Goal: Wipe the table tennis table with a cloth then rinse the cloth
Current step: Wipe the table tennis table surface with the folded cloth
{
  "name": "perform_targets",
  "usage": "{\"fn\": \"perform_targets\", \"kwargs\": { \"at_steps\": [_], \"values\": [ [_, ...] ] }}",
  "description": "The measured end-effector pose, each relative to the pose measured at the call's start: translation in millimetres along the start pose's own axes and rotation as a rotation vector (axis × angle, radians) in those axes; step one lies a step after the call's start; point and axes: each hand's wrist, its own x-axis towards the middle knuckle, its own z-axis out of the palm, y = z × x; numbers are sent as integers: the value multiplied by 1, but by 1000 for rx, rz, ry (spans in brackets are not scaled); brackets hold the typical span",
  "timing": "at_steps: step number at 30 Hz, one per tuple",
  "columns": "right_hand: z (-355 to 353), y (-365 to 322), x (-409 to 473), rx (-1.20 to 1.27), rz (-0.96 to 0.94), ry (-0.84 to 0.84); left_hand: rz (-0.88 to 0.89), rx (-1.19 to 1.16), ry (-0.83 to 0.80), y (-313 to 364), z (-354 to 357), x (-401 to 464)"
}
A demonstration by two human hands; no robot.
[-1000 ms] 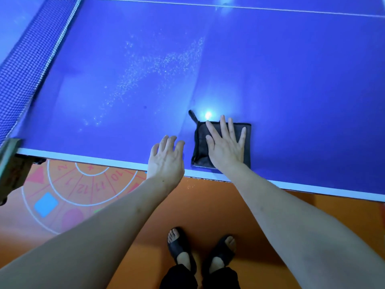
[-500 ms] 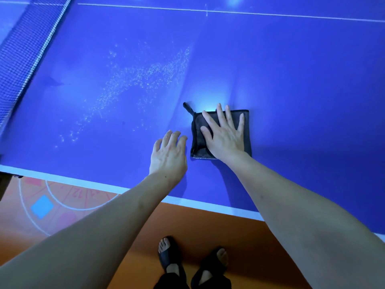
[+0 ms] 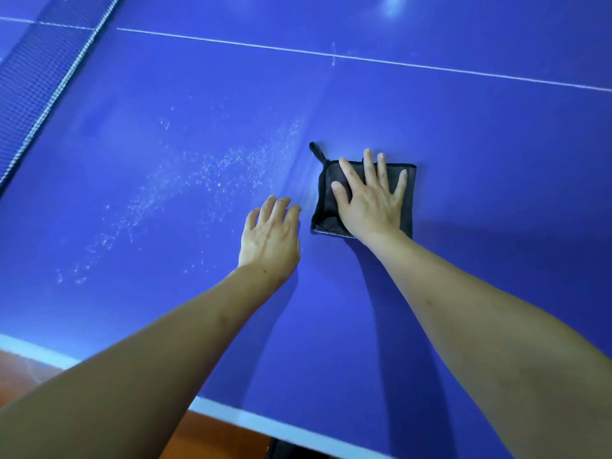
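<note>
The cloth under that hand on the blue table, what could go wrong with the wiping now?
1. The right hand only presses flat on the cloth, without a grip, so it might slip out or bunch up.
2. The white specks lie left of the cloth; pushing straight ahead could miss them.
3. The left hand rests on the table and may leave marks.

Your worktop [image 3: 463,134] is a deep, glossy blue, edged in white along the near side and crossed by a thin white line farther off. A scatter of pale whitish specks [image 3: 198,183] streaks diagonally across the blue. The cloth [image 3: 326,207] is dark charcoal, nearly black, with a black loop at one corner. The net [image 3: 36,84] is dark mesh trimmed in white. The floor [image 3: 212,438] below is orange.
</note>
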Motion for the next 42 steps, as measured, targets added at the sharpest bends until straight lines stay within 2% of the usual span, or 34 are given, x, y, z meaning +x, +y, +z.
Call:
{"fn": "perform_targets", "kwargs": {
  "at_steps": [9,20,27,34,42],
  "values": [
    [-12,10,134,-33,99,27,45,-34,-18,11,-11,139],
    [-21,19,257,-10,7,55,49,9,36,14,-15,228],
    [-19,24,258,74,-175,166,1,95,25,25,-21,223],
    [-20,40,242,51,-159,159,20,121,-15,44,-33,216],
    [-38,101,195,-11,-86,171,29,38,-18,69,-42,232]
  ]
}}
